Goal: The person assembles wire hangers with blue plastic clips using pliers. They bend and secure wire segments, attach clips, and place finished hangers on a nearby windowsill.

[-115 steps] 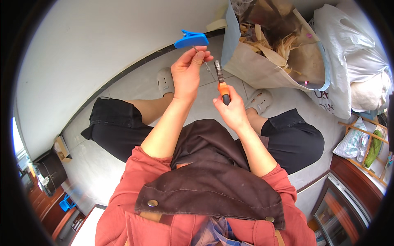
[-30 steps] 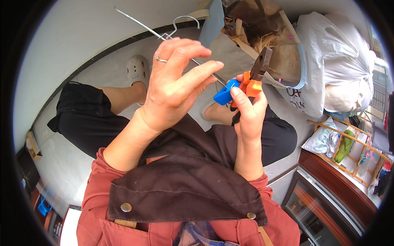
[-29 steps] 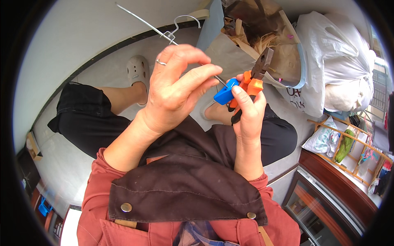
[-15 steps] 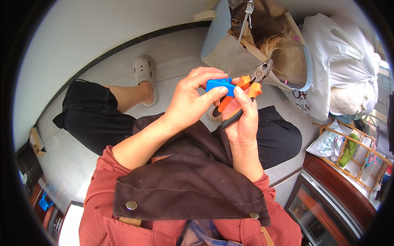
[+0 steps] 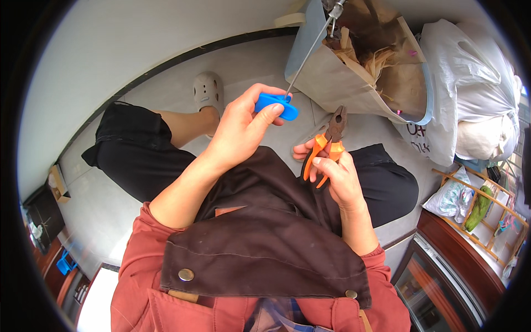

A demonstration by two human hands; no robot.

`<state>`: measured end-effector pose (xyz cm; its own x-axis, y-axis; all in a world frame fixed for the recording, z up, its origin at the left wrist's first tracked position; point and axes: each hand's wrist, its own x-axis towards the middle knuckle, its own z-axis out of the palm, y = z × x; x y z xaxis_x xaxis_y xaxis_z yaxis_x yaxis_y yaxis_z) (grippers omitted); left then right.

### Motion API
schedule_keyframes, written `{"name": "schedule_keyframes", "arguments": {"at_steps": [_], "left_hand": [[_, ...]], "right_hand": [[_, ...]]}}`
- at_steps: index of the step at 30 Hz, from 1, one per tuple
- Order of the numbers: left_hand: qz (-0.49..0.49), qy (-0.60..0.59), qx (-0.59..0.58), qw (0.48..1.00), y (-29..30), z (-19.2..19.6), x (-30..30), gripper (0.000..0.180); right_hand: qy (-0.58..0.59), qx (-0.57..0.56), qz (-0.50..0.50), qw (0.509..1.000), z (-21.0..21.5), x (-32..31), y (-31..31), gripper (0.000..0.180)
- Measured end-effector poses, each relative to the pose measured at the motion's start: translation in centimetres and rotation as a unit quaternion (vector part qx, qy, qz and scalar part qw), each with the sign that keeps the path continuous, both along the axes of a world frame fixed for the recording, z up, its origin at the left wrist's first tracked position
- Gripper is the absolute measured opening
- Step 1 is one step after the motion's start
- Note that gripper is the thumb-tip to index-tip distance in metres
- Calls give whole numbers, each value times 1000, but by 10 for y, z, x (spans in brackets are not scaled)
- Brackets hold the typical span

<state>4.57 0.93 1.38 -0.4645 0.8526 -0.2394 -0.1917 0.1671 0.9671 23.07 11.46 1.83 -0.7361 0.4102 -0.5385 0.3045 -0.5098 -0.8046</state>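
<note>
The left hand (image 5: 238,130) is pinching a blue clip (image 5: 276,105) up in front of the chest, a thin wire (image 5: 307,54) running from it toward the bag (image 5: 354,83). The right hand (image 5: 337,177) is gripping orange pliers (image 5: 326,145) — nose up, apart from the clip. Likely best: steadying the clip, bringing the nose squarely onto the wire — no twisting.

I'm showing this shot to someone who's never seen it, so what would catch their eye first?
Probably the bright blue plastic piece pinched in the left hand at centre, with a thin metal wire running from it toward the top. Just right of it, the right hand grips orange-handled pliers, jaws pointing up. Behind them, a paper bag of dry scraps stands on the floor.
</note>
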Motion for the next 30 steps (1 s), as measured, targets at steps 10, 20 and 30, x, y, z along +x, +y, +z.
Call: {"name": "schedule_keyframes", "arguments": {"at_steps": [10,20,30], "left_hand": [[-26,55,-92,994,-33,1,-5,22],[-96,12,-64,993,-50,0,-7,24],[-69,-293,8,953,-72,-7,9,24]], "right_hand": [[-3,194,61,979,-21,-10,3,42],[15,-16,34,999,-17,-35,5,45],[102,-119,68,985,-31,-16,-12,49]]}}
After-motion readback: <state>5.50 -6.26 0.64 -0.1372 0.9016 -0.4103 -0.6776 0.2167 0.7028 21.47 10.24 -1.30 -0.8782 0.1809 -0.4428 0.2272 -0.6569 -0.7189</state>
